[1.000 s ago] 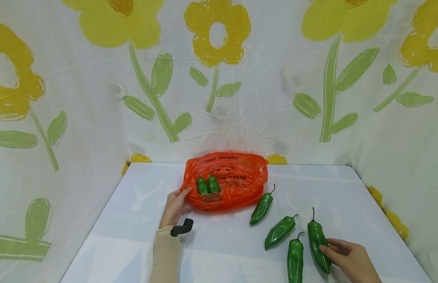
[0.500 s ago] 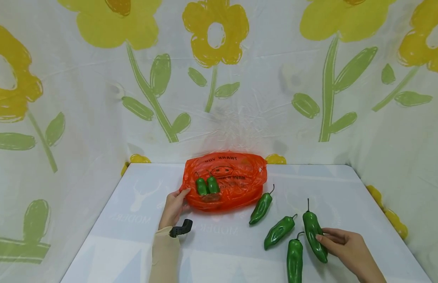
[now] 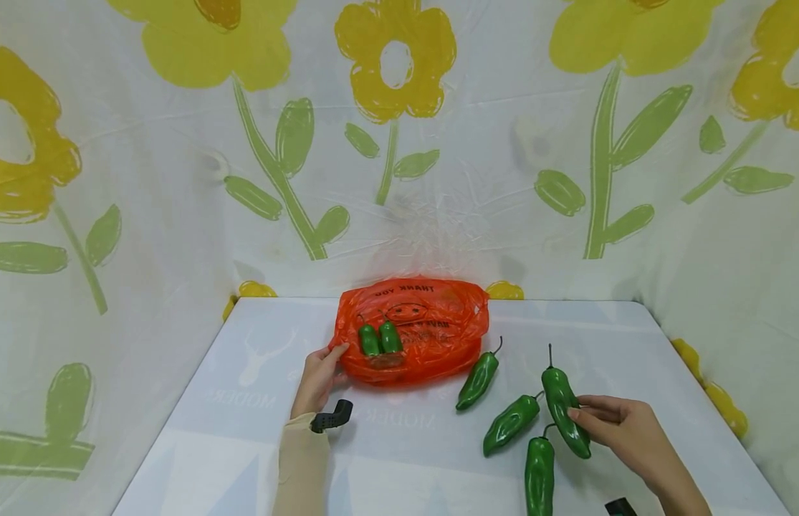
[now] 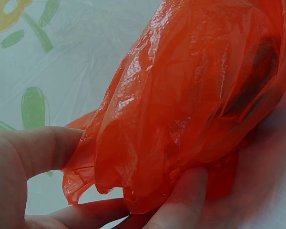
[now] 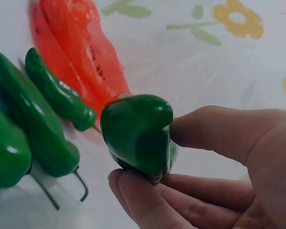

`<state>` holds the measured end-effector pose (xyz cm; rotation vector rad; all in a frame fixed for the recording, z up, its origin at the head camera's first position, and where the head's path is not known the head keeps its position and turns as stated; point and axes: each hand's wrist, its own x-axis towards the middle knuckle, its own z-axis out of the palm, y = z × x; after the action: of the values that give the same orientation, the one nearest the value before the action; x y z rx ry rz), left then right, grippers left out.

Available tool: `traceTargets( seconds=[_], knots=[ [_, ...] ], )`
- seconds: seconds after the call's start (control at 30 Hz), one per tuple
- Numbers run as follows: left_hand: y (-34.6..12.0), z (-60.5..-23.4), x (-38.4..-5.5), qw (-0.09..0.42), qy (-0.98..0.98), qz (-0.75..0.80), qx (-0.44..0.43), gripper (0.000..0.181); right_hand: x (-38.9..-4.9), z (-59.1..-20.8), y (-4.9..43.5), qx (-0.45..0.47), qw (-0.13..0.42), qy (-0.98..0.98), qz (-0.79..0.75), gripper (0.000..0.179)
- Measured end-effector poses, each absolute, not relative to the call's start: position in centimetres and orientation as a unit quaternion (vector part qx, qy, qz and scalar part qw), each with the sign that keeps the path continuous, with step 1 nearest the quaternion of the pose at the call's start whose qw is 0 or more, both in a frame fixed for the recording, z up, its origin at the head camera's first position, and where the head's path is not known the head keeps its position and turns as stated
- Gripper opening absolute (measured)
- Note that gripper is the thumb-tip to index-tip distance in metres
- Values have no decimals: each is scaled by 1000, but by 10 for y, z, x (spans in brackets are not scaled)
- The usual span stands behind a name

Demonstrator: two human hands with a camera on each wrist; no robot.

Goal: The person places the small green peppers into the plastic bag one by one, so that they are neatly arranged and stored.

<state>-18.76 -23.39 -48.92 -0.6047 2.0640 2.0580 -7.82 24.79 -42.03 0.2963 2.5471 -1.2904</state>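
Note:
At the back of the table, my left hand [image 3: 318,376] grips the left edge of a red plastic bag [image 3: 438,344]. The bag lies with its opening toward me, and two green peppers [image 3: 389,337] show inside it. In the left wrist view, thin folds of the bag [image 4: 133,119] pass between thumb and fingers. On the right, my right hand [image 3: 621,426] pinches another green pepper [image 3: 563,408] between thumb and fingertips, its stem pointing away from me. The right wrist view shows this held pepper [image 5: 136,133] end-on, beside the thumb.
Three more green peppers lie between the bag and my right hand: one near the bag [image 3: 478,380], a middle pepper [image 3: 511,424] and a front pepper [image 3: 539,476]. The white printed table [image 3: 244,444] meets flower-patterned curtains [image 3: 489,215] at the back and sides.
My right hand has lifted its pepper and carried it away from me and a little to the left. The left hand and the bag stay where they were.

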Motion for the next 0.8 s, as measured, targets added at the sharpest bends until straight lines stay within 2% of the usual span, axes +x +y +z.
traceTargets(
  seconds=[0.27, 0.8],
  knots=[
    [-234, -490, -187, 83, 688, 691, -204, 54, -87, -408, 239, 62, 120, 879, -457, 67],
    [-233, -491, -188, 74, 688, 693, -200, 49, -101, -400, 224, 46, 103, 881, -460, 64]
  ],
)
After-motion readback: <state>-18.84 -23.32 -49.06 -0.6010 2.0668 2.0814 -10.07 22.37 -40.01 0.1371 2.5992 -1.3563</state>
